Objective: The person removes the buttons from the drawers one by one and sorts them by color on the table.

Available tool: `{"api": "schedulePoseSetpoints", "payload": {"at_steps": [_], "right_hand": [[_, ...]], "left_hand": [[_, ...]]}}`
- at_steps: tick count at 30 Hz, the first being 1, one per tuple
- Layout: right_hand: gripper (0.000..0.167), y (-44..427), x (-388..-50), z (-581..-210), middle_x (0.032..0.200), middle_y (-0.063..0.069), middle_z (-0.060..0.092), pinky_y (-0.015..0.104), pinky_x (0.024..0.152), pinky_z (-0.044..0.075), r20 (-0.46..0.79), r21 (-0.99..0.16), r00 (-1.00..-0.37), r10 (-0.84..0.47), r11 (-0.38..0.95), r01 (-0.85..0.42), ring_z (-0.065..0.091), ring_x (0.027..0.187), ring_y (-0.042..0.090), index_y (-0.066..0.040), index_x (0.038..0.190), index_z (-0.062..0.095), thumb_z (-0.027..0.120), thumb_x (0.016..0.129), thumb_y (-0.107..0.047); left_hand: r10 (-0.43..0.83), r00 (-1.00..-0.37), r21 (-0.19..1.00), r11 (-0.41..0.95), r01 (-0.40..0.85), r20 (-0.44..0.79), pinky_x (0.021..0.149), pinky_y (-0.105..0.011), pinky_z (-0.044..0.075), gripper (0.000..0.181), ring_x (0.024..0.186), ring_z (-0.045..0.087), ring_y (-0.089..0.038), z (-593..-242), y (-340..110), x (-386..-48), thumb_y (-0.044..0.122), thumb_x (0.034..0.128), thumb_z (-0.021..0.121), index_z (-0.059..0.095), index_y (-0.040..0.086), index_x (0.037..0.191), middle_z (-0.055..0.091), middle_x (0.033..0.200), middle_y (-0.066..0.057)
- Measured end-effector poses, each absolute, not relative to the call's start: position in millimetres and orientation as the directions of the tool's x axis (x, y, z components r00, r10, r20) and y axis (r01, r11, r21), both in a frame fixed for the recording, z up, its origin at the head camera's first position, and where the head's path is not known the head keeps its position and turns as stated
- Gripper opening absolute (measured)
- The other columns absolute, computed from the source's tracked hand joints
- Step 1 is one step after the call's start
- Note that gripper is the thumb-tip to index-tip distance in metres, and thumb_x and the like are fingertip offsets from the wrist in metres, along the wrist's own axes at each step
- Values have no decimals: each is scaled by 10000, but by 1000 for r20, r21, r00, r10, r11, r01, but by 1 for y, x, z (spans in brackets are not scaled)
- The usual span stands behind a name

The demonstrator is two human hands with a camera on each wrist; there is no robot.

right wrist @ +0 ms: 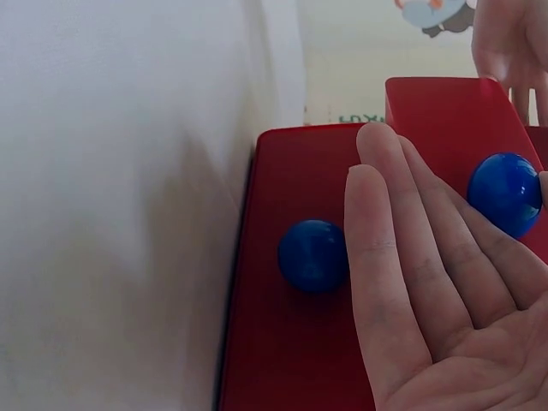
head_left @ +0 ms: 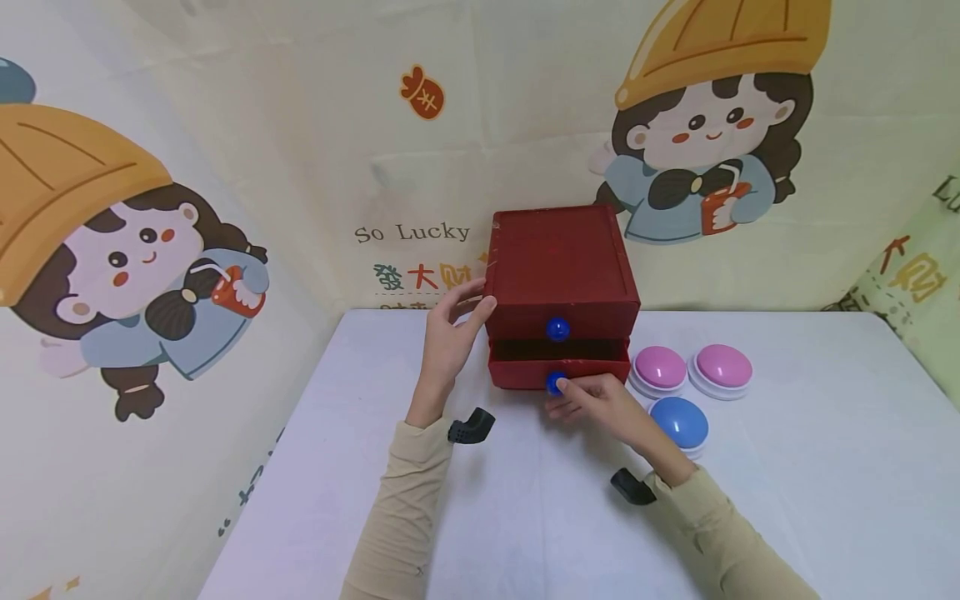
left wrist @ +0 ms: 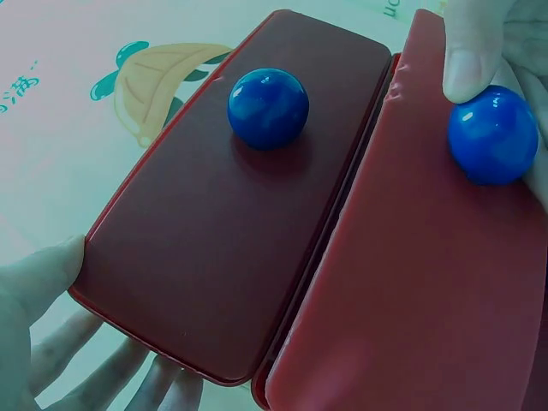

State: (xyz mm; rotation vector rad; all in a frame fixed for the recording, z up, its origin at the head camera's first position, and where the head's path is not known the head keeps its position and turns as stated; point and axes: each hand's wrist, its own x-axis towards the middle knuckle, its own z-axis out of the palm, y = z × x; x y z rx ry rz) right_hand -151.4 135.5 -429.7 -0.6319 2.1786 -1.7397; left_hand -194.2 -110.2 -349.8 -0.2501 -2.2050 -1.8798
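Note:
A red two-drawer box [head_left: 558,258] stands at the back of the table, with a round blue knob on each drawer. Its lower drawer [head_left: 517,375] is pulled partly out, and a dark gap shows behind the front panel. My right hand [head_left: 596,404] pinches the lower knob [left wrist: 492,134] by thumb and finger, the other fingers stretched out. The upper drawer [left wrist: 214,223] is closed, its knob [head_left: 557,329] untouched. With fingers spread, my left hand [head_left: 450,337] touches the left side of the box, thumb at the front corner.
Right of the box are two pink dome buttons [head_left: 660,367] [head_left: 723,366] and one blue dome button [head_left: 679,422], on white bases; the blue one is close to my right wrist. A patterned cloth [head_left: 315,167] hangs behind the white table [head_left: 510,517].

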Motion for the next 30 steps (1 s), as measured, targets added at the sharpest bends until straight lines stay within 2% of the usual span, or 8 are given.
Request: {"api": "schedulePoseSetpoints", "payload": {"at_steps": [6,9,15,21,30], "right_hand": [[400,135,-155,-430,1042,264,721,372,827,596,37,-976,-867,-497,167,-137,710,927,429,78,1161,682,495,1052,-259],[427,134,-157,-430,1039,235,731,354,823,597,23,-976,-873,-488,179,-126,710,932,427,92,1176,670,496,1051,-278],[449,134,-161,-430,1028,189,746,402,840,593,7,-973,-882,-471,201,-115,715,932,412,91,1181,665,498,1048,-305],[460,134,-164,-428,1032,171,749,393,842,592,-6,-969,-887,-462,220,-108,726,929,372,86,1191,662,495,1049,-319],[474,131,-167,-425,1035,185,746,395,832,595,-21,-977,-897,-441,201,-76,707,965,413,84,1192,662,501,1044,-337]], "left_hand": [[-22,-962,951,159,266,272,953,-409,533,410,1152,594,-180,-349,-110,-194,323,926,708,636,190,1307,634,1275,10],[-19,-968,957,157,245,251,967,-417,525,422,1175,587,-219,-341,-108,-189,266,939,697,619,133,1332,624,1305,-48],[-10,-972,959,169,228,233,972,-403,520,429,1198,577,-279,-320,-104,-174,180,955,669,588,38,1352,611,1325,-117],[-5,-970,957,164,238,242,958,-395,520,421,1194,577,-286,-319,-104,-173,174,956,668,592,36,1346,612,1319,-126],[-3,-968,956,155,248,252,965,-397,521,428,1184,579,-269,-320,-104,-173,169,955,670,586,25,1350,608,1324,-134]]}}
